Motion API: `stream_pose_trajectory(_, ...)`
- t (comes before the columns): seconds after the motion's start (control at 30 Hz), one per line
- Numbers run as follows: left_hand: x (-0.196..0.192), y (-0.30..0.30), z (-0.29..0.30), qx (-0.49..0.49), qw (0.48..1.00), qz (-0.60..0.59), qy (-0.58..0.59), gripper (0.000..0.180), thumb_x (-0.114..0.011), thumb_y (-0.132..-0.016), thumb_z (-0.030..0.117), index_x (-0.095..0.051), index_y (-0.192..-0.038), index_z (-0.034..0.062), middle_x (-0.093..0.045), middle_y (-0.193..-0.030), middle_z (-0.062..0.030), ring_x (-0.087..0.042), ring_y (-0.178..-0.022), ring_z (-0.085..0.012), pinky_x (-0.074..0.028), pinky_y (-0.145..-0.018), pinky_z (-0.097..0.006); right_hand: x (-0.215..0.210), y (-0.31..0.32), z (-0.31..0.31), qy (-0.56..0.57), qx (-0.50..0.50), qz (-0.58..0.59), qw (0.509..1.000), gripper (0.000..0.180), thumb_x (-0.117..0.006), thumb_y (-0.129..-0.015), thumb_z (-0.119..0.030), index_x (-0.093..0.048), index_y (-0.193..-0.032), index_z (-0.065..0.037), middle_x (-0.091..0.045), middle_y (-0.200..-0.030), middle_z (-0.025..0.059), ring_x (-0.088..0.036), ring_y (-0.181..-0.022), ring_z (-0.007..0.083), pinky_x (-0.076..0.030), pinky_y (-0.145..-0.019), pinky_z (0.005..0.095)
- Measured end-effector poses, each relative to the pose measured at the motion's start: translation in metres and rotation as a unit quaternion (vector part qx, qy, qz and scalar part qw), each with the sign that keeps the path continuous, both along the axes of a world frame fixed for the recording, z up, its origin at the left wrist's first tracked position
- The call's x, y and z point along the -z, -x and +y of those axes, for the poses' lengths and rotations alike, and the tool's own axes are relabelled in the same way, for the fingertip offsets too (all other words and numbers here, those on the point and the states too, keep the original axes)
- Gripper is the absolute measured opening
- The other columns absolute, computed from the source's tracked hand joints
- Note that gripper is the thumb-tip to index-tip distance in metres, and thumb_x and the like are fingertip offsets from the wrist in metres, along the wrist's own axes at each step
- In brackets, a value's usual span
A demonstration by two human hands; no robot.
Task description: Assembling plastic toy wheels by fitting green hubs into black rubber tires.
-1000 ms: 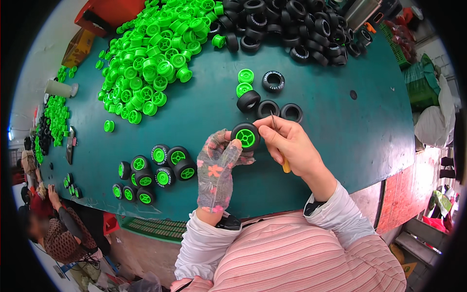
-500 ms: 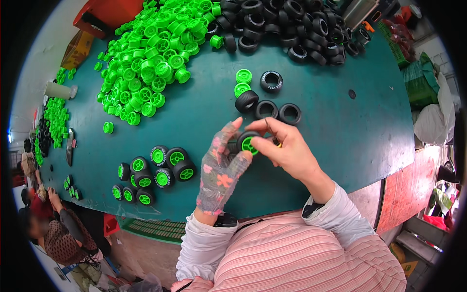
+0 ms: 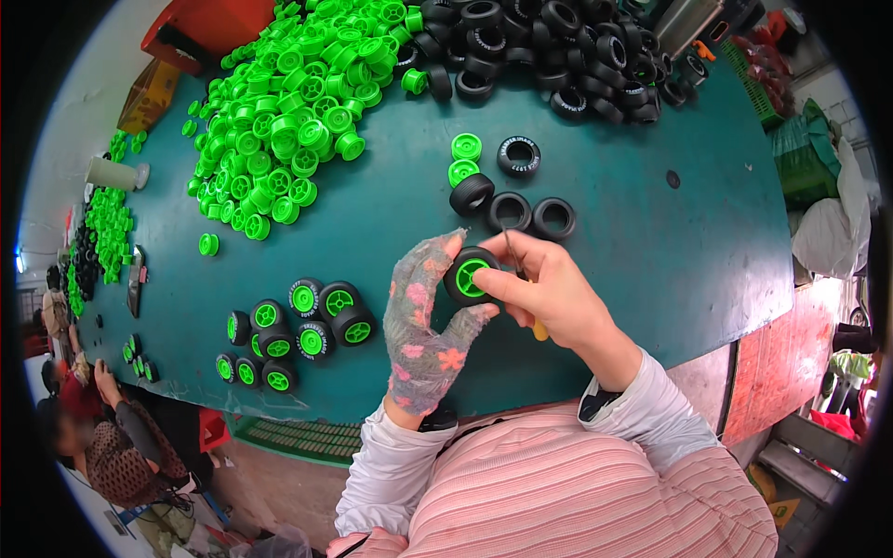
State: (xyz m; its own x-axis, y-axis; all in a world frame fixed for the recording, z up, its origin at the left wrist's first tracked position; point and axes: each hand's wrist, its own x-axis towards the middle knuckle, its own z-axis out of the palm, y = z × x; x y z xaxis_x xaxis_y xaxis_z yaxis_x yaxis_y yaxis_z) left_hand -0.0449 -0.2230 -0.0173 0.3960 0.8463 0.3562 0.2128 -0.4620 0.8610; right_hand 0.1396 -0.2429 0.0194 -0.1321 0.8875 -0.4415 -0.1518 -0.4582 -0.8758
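The left hand [image 3: 426, 321], in a grey glove with pink and orange flower prints, is closed on a toy wheel [image 3: 468, 275], a black tyre with a green rim, gripped between thumb and fingertips above the near part of the teal counter [image 3: 651, 251]. The bare right hand [image 3: 549, 288] is closed on the same wheel from the other side, its thumb on the green rim; a thin metal tool with a yellow handle [image 3: 539, 328] is tucked in its fingers. Left of the hands, near the counter's front edge, a cluster of finished wheels [image 3: 298, 325] lies in loose rows. Just beyond the hands sit three empty black tyres [image 3: 516, 206], with two green rims [image 3: 464, 158] and another tyre behind them. Farther back, a big heap of green rims [image 3: 298, 102] spreads over the left side, and a pile of black tyres [image 3: 558, 46] fills the far right. At the far left edge, another person [image 3: 102, 437] sits beside more green parts.
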Motion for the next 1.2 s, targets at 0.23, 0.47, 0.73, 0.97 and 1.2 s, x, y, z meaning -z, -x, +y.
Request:
stream_pose_trajectory(0.23,-0.004,-0.006,0.000,0.046,0.996,0.008,0.078,0.078,-0.091,-0.068,0.015,-0.054,-0.137,0.0069,-0.054,-0.140,-0.0143,-0.051,-0.130,-0.0335,-0.043,-0.107,-0.042,0.002,0.011,-0.006,-0.001,0.016,0.045,0.999,0.034,-0.072,-0.091,-0.018,-0.065,-0.118,0.002,-0.062,-0.082,-0.0012,-0.047,-0.058,0.0015,-0.036,-0.048,0.0189)
stream_pose_trajectory(0.47,-0.004,-0.005,-0.004,0.049,0.987,-0.061,0.142,0.066,-0.089,-0.073,0.012,-0.053,-0.128,0.0047,-0.054,-0.140,-0.0143,-0.059,-0.119,-0.0251,-0.049,-0.101,-0.036,-0.005,0.014,-0.002,-0.022,0.001,0.047,0.999,0.040,-0.072,-0.091,-0.021,-0.065,-0.123,0.001,-0.061,-0.082,-0.0023,-0.048,-0.059,0.0019,-0.036,-0.050,0.0193)
stream_pose_trajectory(0.73,0.014,-0.004,-0.006,0.021,0.990,-0.115,0.078,0.082,-0.091,-0.073,0.021,-0.044,-0.138,0.0049,-0.053,-0.141,-0.0180,-0.058,-0.122,-0.0260,-0.048,-0.103,-0.037,-0.004,0.012,-0.001,-0.007,-0.064,0.012,0.998,0.027,-0.067,-0.094,-0.029,-0.068,-0.098,-0.002,-0.057,-0.073,-0.0029,-0.047,-0.056,0.0030,-0.037,-0.050,0.0220)
stream_pose_trajectory(0.97,0.002,0.004,-0.001,0.106,0.969,-0.143,0.170,0.089,-0.090,-0.071,0.034,-0.043,-0.140,0.0056,-0.056,-0.137,-0.0162,-0.057,-0.122,-0.0251,-0.045,-0.105,-0.038,0.000,0.005,-0.002,-0.038,-0.058,0.012,0.998,0.026,-0.067,-0.095,-0.027,-0.067,-0.103,-0.002,-0.057,-0.073,-0.0042,-0.048,-0.058,0.0017,-0.036,-0.050,0.0203)
stream_pose_trajectory(1.2,-0.003,-0.009,-0.012,0.019,0.984,-0.123,0.129,0.089,-0.083,-0.078,0.043,-0.040,-0.144,0.0024,-0.057,-0.137,-0.0142,-0.058,-0.121,-0.0226,-0.046,-0.104,-0.037,-0.006,0.017,-0.005,-0.026,0.039,0.047,0.998,0.026,-0.067,-0.096,-0.023,-0.069,-0.105,0.001,-0.060,-0.077,-0.0042,-0.049,-0.063,0.0007,-0.038,-0.055,0.0192)
